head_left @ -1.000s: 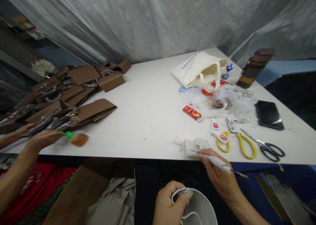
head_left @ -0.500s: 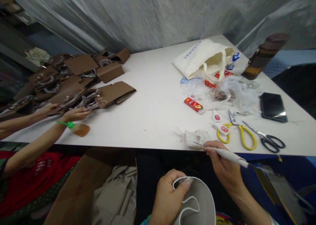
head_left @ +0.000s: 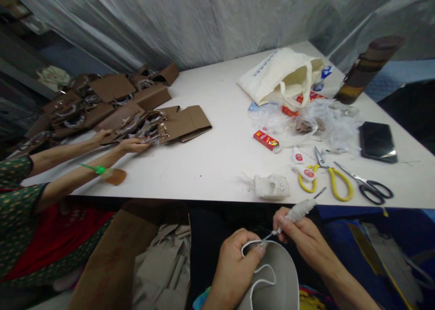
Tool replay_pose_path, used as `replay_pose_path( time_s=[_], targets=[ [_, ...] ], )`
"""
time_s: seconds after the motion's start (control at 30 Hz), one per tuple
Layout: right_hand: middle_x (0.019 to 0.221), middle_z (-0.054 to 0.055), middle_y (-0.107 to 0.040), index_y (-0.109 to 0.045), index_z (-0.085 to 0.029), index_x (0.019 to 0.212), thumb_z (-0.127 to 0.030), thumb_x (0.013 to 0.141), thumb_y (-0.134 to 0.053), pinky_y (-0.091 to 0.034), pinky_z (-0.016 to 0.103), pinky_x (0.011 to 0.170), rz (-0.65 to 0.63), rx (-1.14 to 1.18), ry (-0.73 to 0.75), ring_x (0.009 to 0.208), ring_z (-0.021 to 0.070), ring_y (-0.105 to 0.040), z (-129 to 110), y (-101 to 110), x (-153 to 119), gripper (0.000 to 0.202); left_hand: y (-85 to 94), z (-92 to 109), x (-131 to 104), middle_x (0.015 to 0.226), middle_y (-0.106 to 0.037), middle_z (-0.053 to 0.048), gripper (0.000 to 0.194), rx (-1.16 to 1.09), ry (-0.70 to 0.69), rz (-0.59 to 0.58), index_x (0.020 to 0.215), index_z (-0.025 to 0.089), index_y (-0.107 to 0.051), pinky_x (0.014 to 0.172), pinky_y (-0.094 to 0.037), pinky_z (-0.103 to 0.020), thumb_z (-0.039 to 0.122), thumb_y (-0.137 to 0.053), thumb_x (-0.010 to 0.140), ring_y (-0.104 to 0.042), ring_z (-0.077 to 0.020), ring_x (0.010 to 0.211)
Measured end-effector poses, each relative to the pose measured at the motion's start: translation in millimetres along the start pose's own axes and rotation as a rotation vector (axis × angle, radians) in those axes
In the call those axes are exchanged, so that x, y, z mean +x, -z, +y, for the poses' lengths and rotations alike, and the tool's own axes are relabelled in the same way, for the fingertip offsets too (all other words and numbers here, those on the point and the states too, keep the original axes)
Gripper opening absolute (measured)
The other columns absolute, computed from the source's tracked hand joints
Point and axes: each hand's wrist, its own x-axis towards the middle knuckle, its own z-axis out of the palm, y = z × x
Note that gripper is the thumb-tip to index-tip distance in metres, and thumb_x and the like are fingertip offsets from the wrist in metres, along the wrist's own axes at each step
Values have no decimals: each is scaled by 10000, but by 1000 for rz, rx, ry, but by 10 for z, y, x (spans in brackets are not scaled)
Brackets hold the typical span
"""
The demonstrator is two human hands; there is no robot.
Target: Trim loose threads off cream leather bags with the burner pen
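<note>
Near the bottom centre, my left hand [head_left: 236, 267] pinches the upper edge of a curled grey piece [head_left: 283, 269] with white rims. My right hand [head_left: 302, 233], just to its right, grips a white-wrapped tool [head_left: 301, 210]. The thin metal tip of the tool meets the edge of the grey piece beside my left thumb. A second thin point sticks out of the tool's upper end. Above my hands, a whitish lumpy block [head_left: 272, 186] lies at the table's front edge.
Yellow-handled scissors [head_left: 340, 184], black-handled scissors [head_left: 375, 191], a phone [head_left: 378, 141], a bottle [head_left: 370, 70] and a cloth bag [head_left: 265, 76] are on the right. Another person's hands hold a brown bag [head_left: 186, 123] at left. Below stands a carton [head_left: 102, 260] of grey pieces.
My right hand has turned the tool and brought its tip from above the whitish block down to the grey piece. The other person's hands and the brown bag have shifted right.
</note>
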Motion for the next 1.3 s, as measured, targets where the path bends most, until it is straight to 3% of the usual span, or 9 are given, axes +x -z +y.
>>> replay_pose_path(
  time_s=[0.3, 0.8, 1.1, 1.3],
  targets=[
    [662, -18, -517, -607, -188, 756, -610, 1043, -495, -376, 264, 597, -77, -77, 30, 623, 137, -478, 25, 44, 8, 523, -28, 41, -42, 769, -681, -25, 118, -49, -25, -19, 747, 176, -787, 720, -457, -257, 176, -677, 787, -633, -179, 761],
    [655, -18, -519, -537, -210, 707, -531, 1074, -431, -387, 270, 611, -199, -306, 141, 621, 148, -489, -256, -80, 89, 499, -49, 41, -62, 718, -666, -22, 108, -117, -40, -17, 672, 170, -784, 686, -441, -255, 115, -711, 730, -614, -171, 725],
    [619, -31, -442, -524, -213, 688, -570, 1070, -432, -368, 270, 557, 27, -201, 123, 570, 140, -435, -154, -125, 39, 531, -5, -12, -62, 707, -663, -34, 93, -175, -17, -12, 669, 160, -790, 671, -432, -268, 162, -713, 721, -608, -176, 706],
    [732, 3, -589, -646, -215, 832, -513, 1059, -508, -452, 267, 622, 148, -166, 197, 675, 164, -554, -29, -45, -1, 399, 6, -16, -62, 686, -639, -32, 112, -184, 2, 33, 636, 156, -757, 649, -423, -270, 189, -680, 710, -581, -177, 688]
  ],
)
